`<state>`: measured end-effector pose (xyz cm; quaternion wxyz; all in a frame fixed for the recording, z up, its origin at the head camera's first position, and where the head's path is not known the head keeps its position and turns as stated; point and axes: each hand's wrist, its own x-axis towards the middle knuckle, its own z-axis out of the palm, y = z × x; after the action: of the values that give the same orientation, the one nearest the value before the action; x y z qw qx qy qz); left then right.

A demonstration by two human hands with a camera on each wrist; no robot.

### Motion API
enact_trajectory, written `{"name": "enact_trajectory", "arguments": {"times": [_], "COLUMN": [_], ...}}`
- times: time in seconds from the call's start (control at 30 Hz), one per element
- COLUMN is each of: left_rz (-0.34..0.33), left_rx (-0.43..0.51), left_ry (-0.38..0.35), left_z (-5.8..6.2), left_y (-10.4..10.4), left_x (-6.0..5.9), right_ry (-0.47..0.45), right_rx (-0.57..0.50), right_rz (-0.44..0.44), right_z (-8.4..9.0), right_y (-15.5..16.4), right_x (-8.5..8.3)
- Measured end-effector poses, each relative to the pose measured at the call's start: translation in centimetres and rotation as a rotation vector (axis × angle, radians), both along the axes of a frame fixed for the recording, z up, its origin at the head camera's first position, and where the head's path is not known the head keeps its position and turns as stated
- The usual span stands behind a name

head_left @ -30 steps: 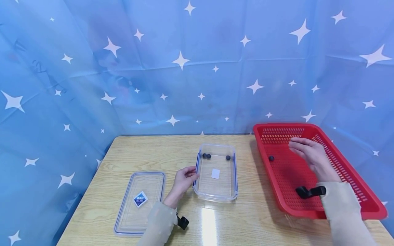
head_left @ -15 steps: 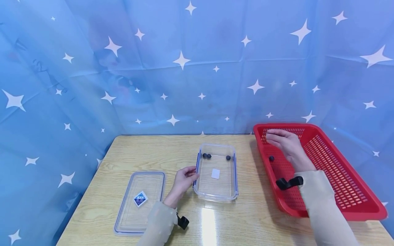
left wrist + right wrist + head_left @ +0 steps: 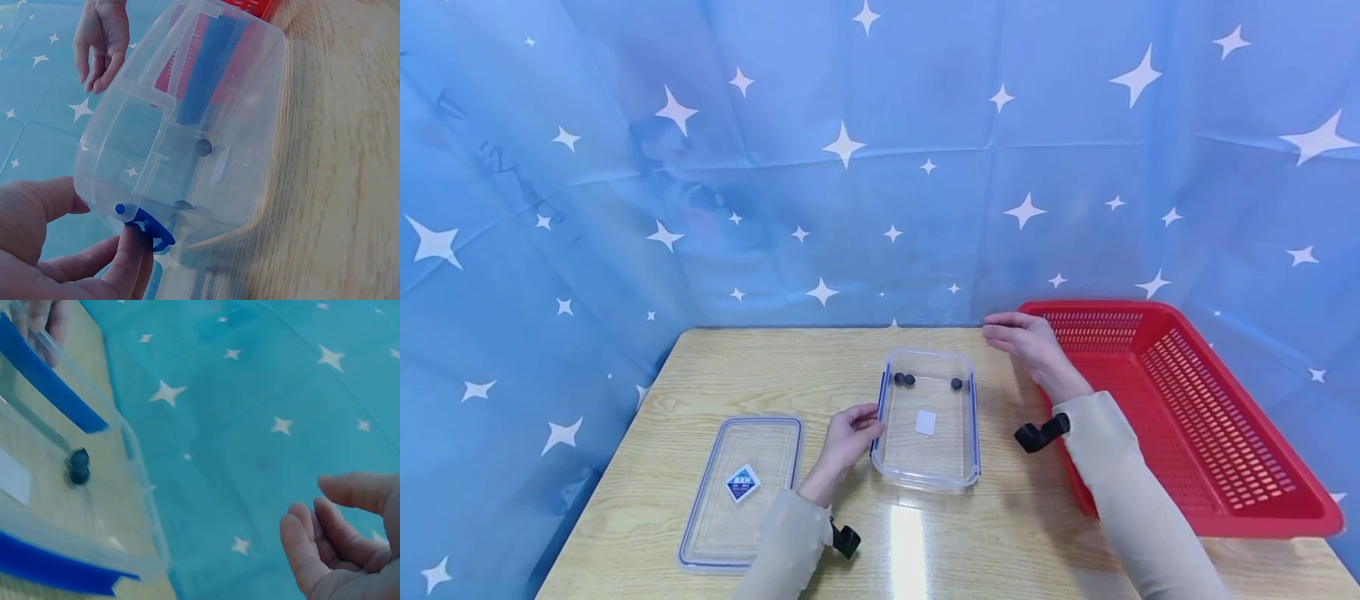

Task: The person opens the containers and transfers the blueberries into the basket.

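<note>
A clear plastic food container point(image 3: 901, 454) with blue side latches stands uncovered on the table. Inside lie dark blue-black balls, two touching point(image 3: 905, 379) at the far left and one point(image 3: 957, 384) at the far right. My left hand point(image 3: 846, 437) holds the container's left side, with fingers point(image 3: 130, 256) at a blue latch point(image 3: 150, 228). My right hand point(image 3: 1030, 346) hovers above the gap between container and basket. Its fingers point(image 3: 300, 547) bend loosely, the thumb stands apart from them, and no object shows between them.
A red perforated basket point(image 3: 1285, 467) stands on the right, its left rim partly behind my right arm. On the left lies the clear lid point(image 3: 707, 529) with a blue diamond label. A starry blue curtain point(image 3: 760, 183) hangs behind the table point(image 3: 647, 467).
My right hand has moved left from over the basket, past its left rim, toward the container. The ball seen in the basket earlier is now out of sight. My left hand stays put.
</note>
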<state>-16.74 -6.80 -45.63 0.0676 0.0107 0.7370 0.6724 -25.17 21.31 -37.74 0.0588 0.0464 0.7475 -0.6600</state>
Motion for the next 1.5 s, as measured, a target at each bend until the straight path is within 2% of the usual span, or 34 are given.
{"name": "enact_trajectory", "arguments": {"times": [0.27,0.53,0.8,1.0,1.2,1.27,1.5], "left_rz": [0.014,0.012,0.012,0.012,0.009,0.008,0.02], "left_rx": [-0.005,-0.011,0.005,0.009,0.011,0.013,0.021], "left_ry": [-0.022,-0.017,0.002,0.0,0.01,0.01,0.003], "left_z": [0.3,-0.1,-0.2,-0.2,-0.3,-0.7,-3.3], "left_y": [0.0,-0.1,-0.1,0.0,0.0,0.0,-0.1], "left_x": [-0.1,-0.3,-0.4,-0.3,-0.3,-0.5,-1.6], "right_ry": [-0.053,-0.074,-0.126,-0.16,-0.17,-0.176,-0.17], "right_rx": [-0.073,-0.142,-0.096,-0.043,0.02,0.04,0.154], "right_rz": [0.053,0.029,0.034,-0.034,-0.06,-0.069,-0.083], "right_z": [-1.8,-3.9,-6.6,-8.0,-9.1,-9.4,-9.8], "right_y": [-3.5,-6.5,-8.7,-9.7,-10.2,-10.4,-10.8], "right_x": [-1.0,-1.5,-1.6,-1.7,-1.8,-1.8,-1.7]}}
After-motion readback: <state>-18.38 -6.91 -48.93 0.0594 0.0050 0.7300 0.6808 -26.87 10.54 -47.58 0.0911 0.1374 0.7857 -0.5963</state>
